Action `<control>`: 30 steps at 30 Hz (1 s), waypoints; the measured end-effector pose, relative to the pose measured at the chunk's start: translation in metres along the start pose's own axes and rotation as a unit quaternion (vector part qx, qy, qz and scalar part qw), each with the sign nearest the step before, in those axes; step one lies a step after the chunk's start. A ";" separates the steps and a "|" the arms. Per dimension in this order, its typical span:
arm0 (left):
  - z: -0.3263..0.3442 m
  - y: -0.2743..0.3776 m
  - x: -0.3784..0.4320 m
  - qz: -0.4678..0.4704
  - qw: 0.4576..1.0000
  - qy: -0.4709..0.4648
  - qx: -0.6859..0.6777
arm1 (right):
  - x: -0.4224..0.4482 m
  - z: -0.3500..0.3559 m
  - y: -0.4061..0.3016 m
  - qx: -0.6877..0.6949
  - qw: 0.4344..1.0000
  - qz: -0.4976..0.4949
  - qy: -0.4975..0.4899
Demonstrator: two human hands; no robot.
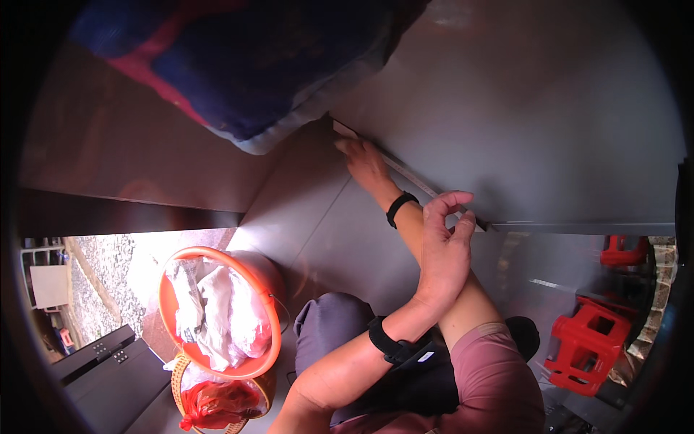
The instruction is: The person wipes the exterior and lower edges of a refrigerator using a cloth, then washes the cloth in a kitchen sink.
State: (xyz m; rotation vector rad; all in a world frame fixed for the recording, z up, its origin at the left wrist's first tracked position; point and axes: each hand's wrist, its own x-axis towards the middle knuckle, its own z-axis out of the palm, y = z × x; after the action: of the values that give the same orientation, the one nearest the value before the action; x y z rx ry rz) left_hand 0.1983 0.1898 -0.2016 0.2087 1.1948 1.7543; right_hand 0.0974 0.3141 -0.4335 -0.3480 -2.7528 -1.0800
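Observation:
My arms cross in front of me, the left above the right. My right hand (366,163) reaches to the far end of a long pale strip (409,174) with printed marks. The strip lies along the seam between a grey upright panel (542,135) and the grey floor (320,217). That hand touches the strip; its fingertips are blurred, so its grip is unclear. My left hand (447,238) hovers over the strip's near end, thumb and forefinger curled and apart, with nothing visible between them. A black band circles each wrist.
An orange bucket (275,347) full of white plastic bags stands at left. Behind it, a yellow basket (178,377) holds a red plastic bag (219,404). Dark blue and red fabric (244,65) overhangs the top. At right is a red plastic stool (588,342).

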 end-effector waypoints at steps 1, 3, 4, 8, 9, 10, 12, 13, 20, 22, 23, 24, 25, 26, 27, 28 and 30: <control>-0.001 -0.002 0.002 -0.002 1.000 0.002 -0.004 | -0.020 0.007 -0.003 0.025 0.999 0.013 -0.020; -0.002 0.000 0.004 -0.084 0.995 -0.009 -0.056 | -0.054 0.000 0.008 0.093 0.991 0.030 -0.091; -0.006 0.001 0.007 -0.075 0.995 0.001 -0.065 | -0.064 -0.011 0.015 0.139 0.980 0.029 -0.137; -0.012 -0.016 0.022 0.015 0.999 0.035 0.006 | -0.115 -0.063 0.053 0.350 0.921 0.113 -0.126; -0.013 -0.021 0.024 0.057 0.996 0.046 0.044 | -0.124 -0.077 0.063 0.456 0.865 0.175 -0.115; -0.013 -0.026 0.028 0.096 0.990 0.057 0.082 | -0.131 -0.086 0.072 0.551 0.793 0.239 -0.102; -0.015 -0.032 0.034 0.020 0.995 0.089 0.029 | -0.134 -0.100 0.086 0.675 0.658 0.325 -0.083; -0.016 -0.033 0.037 0.020 0.995 0.091 0.024 | -0.132 -0.105 0.092 0.709 0.607 0.351 -0.075; -0.026 -0.055 0.064 0.017 0.986 0.133 0.103 | -0.114 -0.150 0.140 0.716 0.479 0.507 -0.035; -0.025 -0.062 0.070 -0.006 0.996 0.059 0.061 | -0.117 -0.160 0.151 0.729 0.449 0.516 -0.029; -0.020 -0.064 0.069 -0.008 0.997 0.047 0.059 | -0.119 -0.163 0.158 0.741 0.419 0.524 -0.035; -0.013 -0.057 0.063 -0.030 0.996 -0.005 0.084 | -0.124 -0.166 0.163 0.750 0.386 0.535 -0.039; -0.006 -0.054 0.060 -0.052 0.991 -0.058 0.108 | -0.131 -0.167 0.171 0.742 0.388 0.546 -0.032; 0.002 -0.059 0.059 -0.048 0.994 -0.088 0.049 | -0.140 -0.169 0.182 0.779 0.335 0.529 -0.045; 0.003 -0.061 0.062 -0.051 0.993 -0.097 0.048 | -0.146 -0.172 0.189 0.815 0.279 0.504 -0.060; -0.001 -0.063 0.070 -0.105 0.991 -0.085 0.010 | -0.144 -0.186 0.197 0.797 0.311 0.509 -0.095; -0.001 -0.066 0.081 -0.167 0.981 -0.033 -0.093 | -0.145 -0.214 0.202 0.638 0.594 0.488 -0.045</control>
State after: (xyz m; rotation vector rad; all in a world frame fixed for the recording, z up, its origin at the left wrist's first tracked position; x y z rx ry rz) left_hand 0.1965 0.2553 -0.2828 -0.0437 0.9498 1.5387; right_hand 0.3061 0.2883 -0.1813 -1.3090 -1.9659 1.1360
